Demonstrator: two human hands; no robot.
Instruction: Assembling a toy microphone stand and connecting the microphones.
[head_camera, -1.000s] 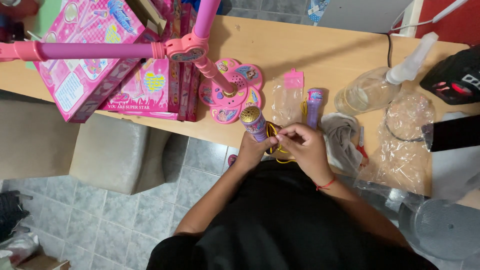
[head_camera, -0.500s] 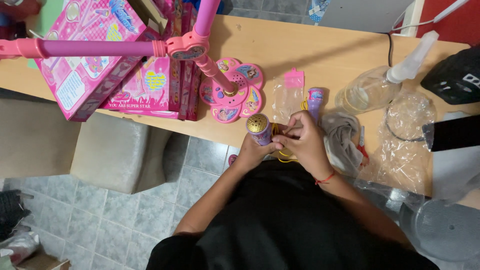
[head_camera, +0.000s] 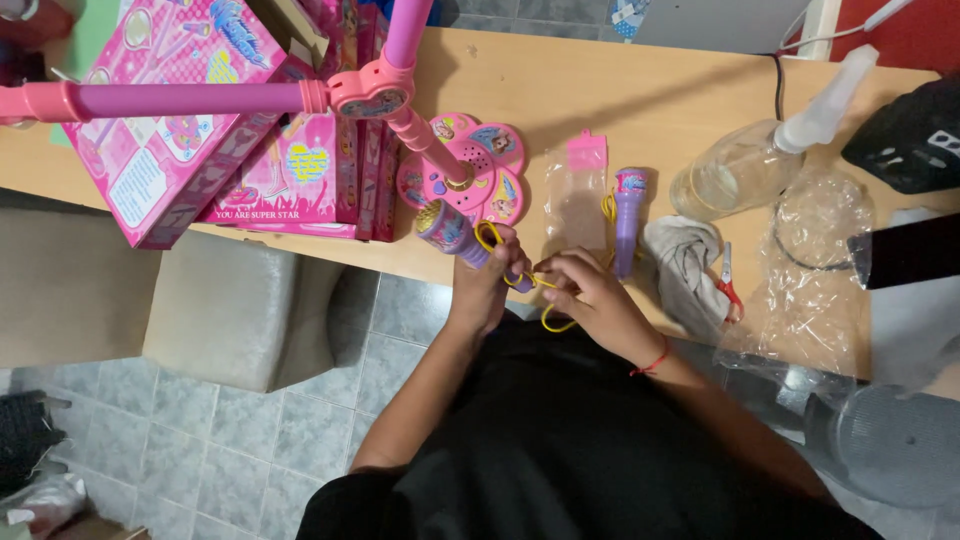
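Purple plastic, with a gold mesh head, is the toy microphone (head_camera: 452, 232) that your left hand (head_camera: 482, 285) holds at the front edge of the light wooden table (head_camera: 640, 100). The fingers of this hand are closed around the lower part of its body, and the head points up and to the left, toward the pink flower-shaped stand base (head_camera: 470, 180). A thin yellow cord (head_camera: 545, 300) comes from the microphone and makes loops between your two hands.

Your right hand (head_camera: 590, 300) is just beside the left one. Its fingertips are pinched together on the yellow cord, and a red thread bracelet (head_camera: 652, 362) sits on the wrist.

On the table, just behind your hands, lies a second purple toy microphone (head_camera: 628, 215) with its own bit of yellow cord. To its left is an empty clear plastic bag with a pink header (head_camera: 578, 195). To its right you see a crumpled grey cloth (head_camera: 688, 265), then small scissors with red handles (head_camera: 728, 285) lying on clear plastic wrap (head_camera: 810, 270). A clear spray bottle with a white nozzle (head_camera: 760, 150) lies on its side further back.

At the left, a pink toy microphone stand (head_camera: 400, 85) rises from the flower base, and pink printed cardboard boxes (head_camera: 250, 130) stand beside it.
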